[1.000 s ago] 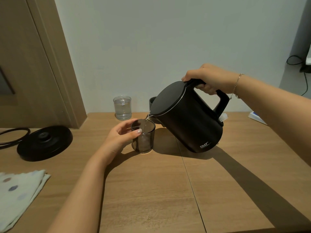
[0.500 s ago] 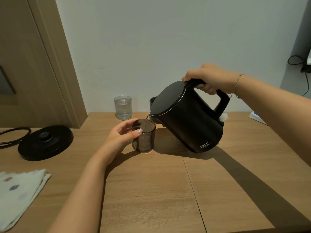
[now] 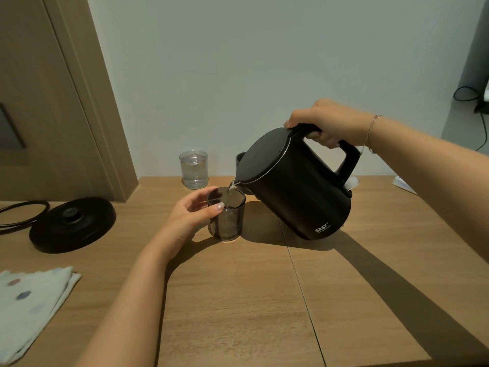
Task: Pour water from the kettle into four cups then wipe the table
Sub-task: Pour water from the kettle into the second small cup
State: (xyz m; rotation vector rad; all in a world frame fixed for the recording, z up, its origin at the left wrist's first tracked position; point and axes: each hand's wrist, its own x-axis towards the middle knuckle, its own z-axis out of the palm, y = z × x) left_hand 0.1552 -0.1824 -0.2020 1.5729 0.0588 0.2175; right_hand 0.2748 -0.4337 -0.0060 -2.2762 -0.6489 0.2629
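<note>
My right hand (image 3: 326, 123) grips the handle of the black kettle (image 3: 296, 184), which is tilted to the left. A thin stream of water runs from its spout into a smoky dark glass cup (image 3: 229, 221) on the wooden table (image 3: 264, 300). My left hand (image 3: 189, 217) wraps around that cup's left side. A clear glass (image 3: 194, 169) holding water stands by the wall behind it. Another dark cup (image 3: 240, 158) peeks out behind the kettle, mostly hidden. A folded dotted cloth (image 3: 29, 305) lies at the table's left front.
The kettle's round black base (image 3: 72, 225) with its cord (image 3: 23, 213) sits on the left of the table. A wooden door frame (image 3: 87, 96) rises at the left. Something white (image 3: 402, 182) lies at the table's far right, behind my right arm.
Almost nothing differs; the kettle stays tilted and water keeps running into the dark cup held by my left hand.
</note>
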